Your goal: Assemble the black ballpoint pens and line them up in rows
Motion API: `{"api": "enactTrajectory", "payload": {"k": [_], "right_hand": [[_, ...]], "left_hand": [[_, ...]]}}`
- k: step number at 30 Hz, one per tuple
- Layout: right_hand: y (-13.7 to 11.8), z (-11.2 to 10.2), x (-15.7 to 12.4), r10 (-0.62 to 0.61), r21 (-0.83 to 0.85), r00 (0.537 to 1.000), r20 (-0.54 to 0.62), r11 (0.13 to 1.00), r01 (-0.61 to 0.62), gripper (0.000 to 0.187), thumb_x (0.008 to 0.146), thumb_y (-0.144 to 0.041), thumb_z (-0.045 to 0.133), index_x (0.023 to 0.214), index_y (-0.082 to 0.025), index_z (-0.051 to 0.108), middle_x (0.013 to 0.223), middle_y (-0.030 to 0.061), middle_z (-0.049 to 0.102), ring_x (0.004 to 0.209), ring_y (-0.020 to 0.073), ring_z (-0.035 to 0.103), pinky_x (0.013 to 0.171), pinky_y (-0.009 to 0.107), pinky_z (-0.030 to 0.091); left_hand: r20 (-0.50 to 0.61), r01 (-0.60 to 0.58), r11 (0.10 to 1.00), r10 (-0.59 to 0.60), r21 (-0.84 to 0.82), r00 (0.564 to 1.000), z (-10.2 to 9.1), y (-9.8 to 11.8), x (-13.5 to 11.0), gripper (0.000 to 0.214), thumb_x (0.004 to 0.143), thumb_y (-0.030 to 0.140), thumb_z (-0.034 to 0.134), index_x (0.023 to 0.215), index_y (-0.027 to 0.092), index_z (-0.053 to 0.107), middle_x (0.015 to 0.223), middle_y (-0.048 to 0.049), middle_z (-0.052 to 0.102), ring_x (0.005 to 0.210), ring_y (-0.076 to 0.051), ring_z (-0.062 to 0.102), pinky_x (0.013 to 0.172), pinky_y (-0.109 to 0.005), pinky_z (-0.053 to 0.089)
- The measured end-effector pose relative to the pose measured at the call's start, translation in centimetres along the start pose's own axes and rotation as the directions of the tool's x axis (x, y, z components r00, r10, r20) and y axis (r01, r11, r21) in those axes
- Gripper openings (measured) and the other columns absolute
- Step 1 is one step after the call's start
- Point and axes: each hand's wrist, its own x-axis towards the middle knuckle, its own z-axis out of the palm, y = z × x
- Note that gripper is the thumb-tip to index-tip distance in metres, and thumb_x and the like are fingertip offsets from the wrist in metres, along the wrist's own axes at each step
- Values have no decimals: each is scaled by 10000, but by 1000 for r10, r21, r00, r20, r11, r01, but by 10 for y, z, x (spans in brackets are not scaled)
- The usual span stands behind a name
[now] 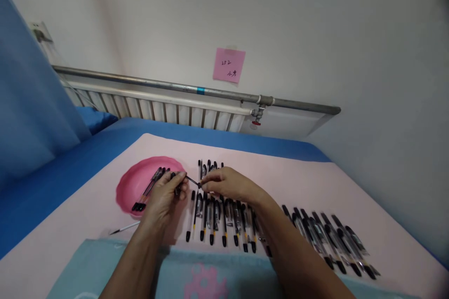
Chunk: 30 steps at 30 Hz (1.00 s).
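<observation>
Just right of a pink bowl, a slender black pen part runs from the left hand to the right hand. Both grips are closed, pinching it at either end.

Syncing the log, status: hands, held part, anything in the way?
Left hand, right hand: pinching opposite ends of thin dark rod. Rod spans the gap, slanting. In the way: nothing seen across the rod; pens lie close by right hand.

I see a pink note on the wall above a metal pipe and white radiator
</observation>
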Motion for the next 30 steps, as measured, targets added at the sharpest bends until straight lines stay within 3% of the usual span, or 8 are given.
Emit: {"api": "enactTrajectory", "payload": {"k": [3, 5, 7, 9, 12, 20, 26, 30], "right_hand": [[-2, 4, -2, -27, -11, 1000, -10, 1000, 27, 147, 680, -227, 564, 767, -173, 670, 601, -30, 593, 559, 82, 510, 523, 175, 377], [7, -1, -2, 56, -3, 994, -89, 998, -57, 120, 676, -218, 562, 734, -164, 653, 567, -35, 574, 526, 78, 499, 495, 173, 367], [21, -10, -2, 203, 21, 946, -254, 979, -204, 88, 678, -194, 556, 714, -153, 625, 523, -39, 546, 474, 70, 478, 453, 168, 350], [38, -19, 0, 322, 54, 859, -398, 943, -328, 61, 687, -150, 532, 694, -141, 592, 477, -42, 516, 424, 64, 453, 418, 166, 333], [57, -23, 5, 402, 84, 804, -439, 909, -409, 91, 711, -117, 483, 681, -135, 567, 396, -49, 466, 347, 66, 408, 368, 175, 301], [68, -9, 18, 431, 106, 775, -463, 894, -435, 100, 687, -93, 496, 677, -141, 584, 370, -46, 468, 354, 87, 466, 398, 183, 351], [83, -10, 22, 397, 97, 776, -490, 910, -404, 135, 693, -103, 484, 753, -133, 600, 454, -15, 549, 404, 102, 523, 406, 184, 347], [73, -14, 17, 364, 80, 787, -497, 923, -377, 150, 717, -97, 458, 793, -129, 582, 508, -13, 557, 411, 88, 509, 421, 181, 361]], "left_hand": [[18, 11, 1000, -11, -6, 1000, 2, -4, -1, 205, 580, 215, 716, 701, 105, 592, 573, -4, 568, 451, -59, 493, 371, -148, 343], [21, 34, 999, -34, -38, 999, 3, -4, -1, 204, 607, 207, 701, 757, 105, 607, 645, -29, 602, 482, -61, 516, 399, -150, 375], [15, 73, 995, -72, -73, 997, 3, -4, -2, 194, 639, 194, 680, 801, 106, 617, 700, -50, 621, 522, -73, 548, 439, -159, 418], [9, 127, 987, -127, -102, 992, 5, -3, -4, 140, 677, 170, 645, 796, 101, 620, 699, -60, 624, 550, -88, 572, 473, -172, 455], [8, 202, 968, -203, -151, 979, 9, -3, -7, 61, 730, 126, 575, 760, 90, 615, 698, -76, 631, 592, -113, 604, 533, -207, 505], [27, 302, 928, -304, -218, 952, 16, -10, -8, 101, 781, 141, 518, 744, 81, 590, 852, -177, 655, 830, -230, 637, 709, -349, 538], [12, 299, 930, -303, -215, 953, 18, -10, -9, 116, 791, 139, 503, 743, 74, 587, 871, -189, 649, 843, -236, 634, 703, -340, 543], [3, 304, 926, -311, -222, 950, 18, -8, -10, 121, 794, 137, 497, 743, 71, 585, 862, -189, 648, 847, -236, 632, 719, -335, 537]]}}
